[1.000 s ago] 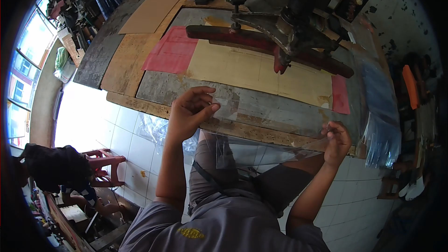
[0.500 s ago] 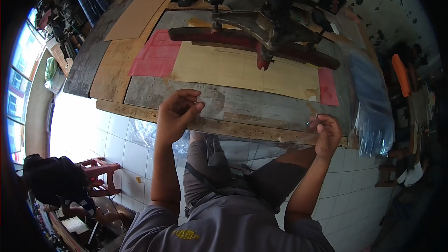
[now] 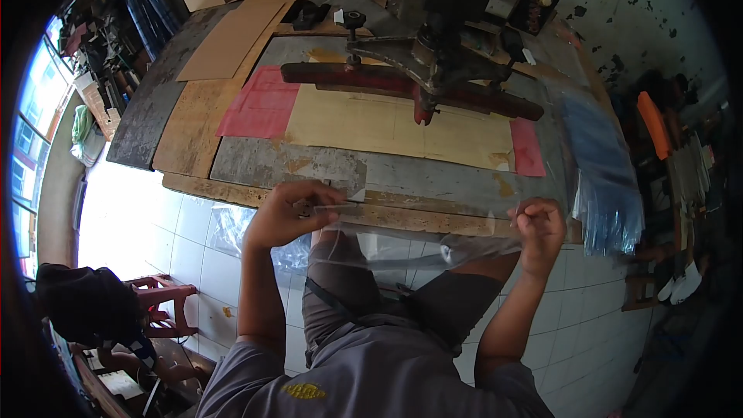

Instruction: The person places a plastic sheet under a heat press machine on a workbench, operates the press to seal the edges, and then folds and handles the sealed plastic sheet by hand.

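A clear plastic sheet (image 3: 410, 246) stretches between my two hands along the table's front edge, partly over my lap. My left hand (image 3: 290, 215) pinches its left end between thumb and fingers. At the right end, my right hand (image 3: 537, 226) has its fingers closed on the sheet. Beyond them a yellow sheet (image 3: 371, 125) lies on the grey plate (image 3: 325, 162), with a red piece (image 3: 259, 104) at its left and another red piece (image 3: 528, 149) at its right. The dark red press bar (image 3: 325, 74) spans above the yellow sheet.
A stack of clear bluish plastic (image 3: 600, 162) hangs over the table's right side. Cardboard (image 3: 232, 39) lies at the back left. Crumpled clear plastic (image 3: 236, 228) is below the front edge. Another person (image 3: 85, 302) is at the lower left, beside a red stool (image 3: 166, 306).
Both hands have come nearer my body, and the clear sheet now sags between them, off the grey plate. The camera view has shifted too.
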The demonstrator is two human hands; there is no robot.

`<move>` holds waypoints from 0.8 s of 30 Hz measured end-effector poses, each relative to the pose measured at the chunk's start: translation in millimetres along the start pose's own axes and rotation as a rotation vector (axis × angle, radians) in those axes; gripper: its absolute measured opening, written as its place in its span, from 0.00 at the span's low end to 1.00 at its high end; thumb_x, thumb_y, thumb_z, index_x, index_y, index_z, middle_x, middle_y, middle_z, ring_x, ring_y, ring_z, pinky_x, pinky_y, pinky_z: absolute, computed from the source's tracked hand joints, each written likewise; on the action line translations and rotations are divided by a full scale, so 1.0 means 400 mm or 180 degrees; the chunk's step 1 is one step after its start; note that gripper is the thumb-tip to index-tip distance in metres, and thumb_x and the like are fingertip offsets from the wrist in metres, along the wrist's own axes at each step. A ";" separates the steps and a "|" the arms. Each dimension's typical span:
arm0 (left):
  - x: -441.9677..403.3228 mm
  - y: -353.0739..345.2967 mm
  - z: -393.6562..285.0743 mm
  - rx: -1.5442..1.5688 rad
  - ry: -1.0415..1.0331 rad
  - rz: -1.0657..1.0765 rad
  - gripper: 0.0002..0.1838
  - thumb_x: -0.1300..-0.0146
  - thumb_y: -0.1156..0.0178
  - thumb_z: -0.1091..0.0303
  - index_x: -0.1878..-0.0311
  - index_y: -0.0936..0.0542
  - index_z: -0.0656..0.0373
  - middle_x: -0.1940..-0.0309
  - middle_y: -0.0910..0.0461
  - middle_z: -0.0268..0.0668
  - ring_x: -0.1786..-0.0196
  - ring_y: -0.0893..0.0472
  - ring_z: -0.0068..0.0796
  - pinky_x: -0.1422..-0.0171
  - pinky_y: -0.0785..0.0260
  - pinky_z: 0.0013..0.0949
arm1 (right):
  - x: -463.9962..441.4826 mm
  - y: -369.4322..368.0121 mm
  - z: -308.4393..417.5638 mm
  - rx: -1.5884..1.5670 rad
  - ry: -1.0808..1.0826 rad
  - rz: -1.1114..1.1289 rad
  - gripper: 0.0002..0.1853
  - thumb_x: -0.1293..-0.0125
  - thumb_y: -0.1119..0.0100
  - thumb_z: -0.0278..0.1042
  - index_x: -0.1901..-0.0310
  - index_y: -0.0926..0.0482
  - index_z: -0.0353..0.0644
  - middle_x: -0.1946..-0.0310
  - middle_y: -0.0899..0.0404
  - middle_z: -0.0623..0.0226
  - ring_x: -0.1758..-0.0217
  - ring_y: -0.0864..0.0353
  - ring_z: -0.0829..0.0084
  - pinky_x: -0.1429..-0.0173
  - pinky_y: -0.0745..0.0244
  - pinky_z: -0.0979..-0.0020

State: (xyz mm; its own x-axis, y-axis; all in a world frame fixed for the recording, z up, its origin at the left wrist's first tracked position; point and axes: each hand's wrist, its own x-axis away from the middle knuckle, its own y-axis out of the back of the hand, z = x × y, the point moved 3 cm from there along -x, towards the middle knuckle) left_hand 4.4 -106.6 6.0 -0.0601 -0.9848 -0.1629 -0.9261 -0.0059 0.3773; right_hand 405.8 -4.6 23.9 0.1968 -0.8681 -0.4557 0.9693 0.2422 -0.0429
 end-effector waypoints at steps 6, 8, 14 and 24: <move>-0.005 -0.096 -0.184 -0.0298 -0.0947 0.0559 0.18 0.37 0.25 0.66 0.47 0.14 0.62 0.59 0.11 0.43 0.54 0.10 0.37 0.49 0.19 0.37 | -0.005 -0.151 0.234 0.1297 0.0849 0.0758 0.06 0.36 0.33 0.17 0.59 0.18 0.38 0.64 0.10 0.60 0.65 0.14 0.72 0.57 0.23 0.71; -0.009 -0.138 -0.236 -0.0346 -0.1122 0.0576 0.17 0.35 0.27 0.65 0.47 0.15 0.63 0.60 0.11 0.43 0.55 0.10 0.39 0.50 0.19 0.37 | -0.022 -0.199 0.271 0.1489 0.1184 0.0978 0.07 0.36 0.32 0.18 0.59 0.17 0.39 0.64 0.10 0.62 0.66 0.14 0.71 0.57 0.24 0.71; 0.009 -0.168 -0.241 0.0315 -0.1243 -0.0010 0.07 0.26 0.37 0.70 0.52 0.20 0.63 0.62 0.11 0.43 0.58 0.10 0.37 0.54 0.20 0.38 | 0.039 -0.260 0.348 0.2159 0.1751 0.0126 0.07 0.31 0.31 0.37 0.54 0.15 0.48 0.47 0.13 0.69 0.43 0.19 0.61 0.40 0.27 0.60; 0.024 -0.143 -0.063 0.2243 -0.0647 -0.2787 0.20 0.15 0.57 0.53 0.44 0.30 0.63 0.50 0.16 0.55 0.69 0.13 0.34 0.76 0.29 0.27 | 0.277 -0.188 0.081 0.0813 -0.0987 0.3000 0.10 0.26 0.35 0.37 0.56 0.14 0.38 0.64 0.12 0.65 0.61 0.11 0.72 0.60 0.22 0.71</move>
State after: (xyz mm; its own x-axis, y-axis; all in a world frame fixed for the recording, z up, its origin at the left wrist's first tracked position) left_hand 66.2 -120.2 5.9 0.7095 -0.6437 -0.2868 -0.6788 -0.5149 -0.5236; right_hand 359.4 -133.2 5.3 0.8893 -0.4551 0.0453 0.3961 0.8160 0.4211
